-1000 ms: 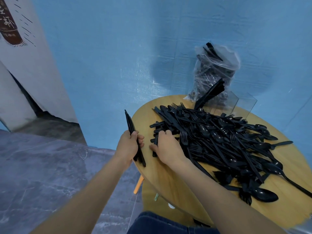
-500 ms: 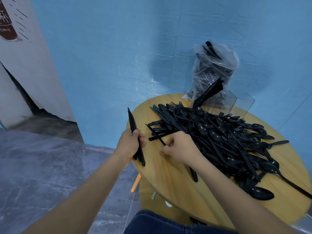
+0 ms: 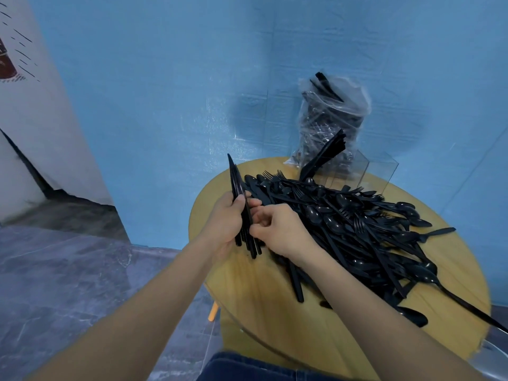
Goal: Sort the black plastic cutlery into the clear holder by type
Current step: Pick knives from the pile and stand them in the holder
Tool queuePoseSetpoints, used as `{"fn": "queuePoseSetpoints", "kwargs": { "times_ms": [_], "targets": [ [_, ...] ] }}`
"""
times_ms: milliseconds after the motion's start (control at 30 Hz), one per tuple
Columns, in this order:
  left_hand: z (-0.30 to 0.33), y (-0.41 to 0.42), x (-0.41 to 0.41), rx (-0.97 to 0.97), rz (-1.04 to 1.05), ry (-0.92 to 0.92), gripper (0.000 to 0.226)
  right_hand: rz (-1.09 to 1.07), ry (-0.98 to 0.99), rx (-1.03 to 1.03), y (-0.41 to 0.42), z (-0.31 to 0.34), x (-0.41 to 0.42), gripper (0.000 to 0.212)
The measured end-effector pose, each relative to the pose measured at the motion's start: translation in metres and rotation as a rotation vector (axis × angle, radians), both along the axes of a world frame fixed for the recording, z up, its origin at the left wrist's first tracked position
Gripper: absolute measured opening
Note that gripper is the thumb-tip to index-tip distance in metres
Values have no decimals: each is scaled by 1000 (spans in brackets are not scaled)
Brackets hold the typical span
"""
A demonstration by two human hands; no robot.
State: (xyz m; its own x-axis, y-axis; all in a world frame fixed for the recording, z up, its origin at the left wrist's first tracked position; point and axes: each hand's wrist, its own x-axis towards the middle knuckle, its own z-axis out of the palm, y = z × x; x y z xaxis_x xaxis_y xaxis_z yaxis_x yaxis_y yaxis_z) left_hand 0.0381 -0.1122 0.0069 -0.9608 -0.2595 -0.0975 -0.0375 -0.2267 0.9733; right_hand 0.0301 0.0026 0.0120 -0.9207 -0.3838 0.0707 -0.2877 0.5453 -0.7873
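Observation:
A big heap of black plastic cutlery [image 3: 354,224], forks, spoons and knives mixed, covers the round wooden table [image 3: 275,312]. My left hand [image 3: 225,221] grips a bundle of black knives [image 3: 242,210] upright at the table's left edge, tips pointing up. My right hand [image 3: 277,229] presses against that bundle from the right, fingers curled on a knife at the bundle's side. The clear holder [image 3: 365,169] stands at the table's far side, with several knives [image 3: 324,158] leaning in its left compartment.
A clear plastic bag [image 3: 332,116] with more black cutlery stands behind the holder against the blue wall. One long spoon [image 3: 450,295] sticks out toward the table's right edge. Grey tiled floor lies to the left, below the table.
My right hand left the heap with a knife and moved left to meet the bundle. My left hand rose slightly and came in over the table edge.

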Motion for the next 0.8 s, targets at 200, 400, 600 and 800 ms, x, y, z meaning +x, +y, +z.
{"fn": "queuePoseSetpoints", "kwargs": {
  "times_ms": [200,400,600,800],
  "targets": [
    [28,16,-39,-275,-3,152,23,-56,5,-157,29,36,-41,20],
    [51,56,-86,-633,-213,369,15,-196,-4,-460,51,85,-97,19],
    [60,88,-138,-890,-324,557,14,-327,95,-309,89,108,-153,20],
    [81,104,-193,-986,-358,623,24,-452,171,-401,115,114,-195,29]
  ]
}}
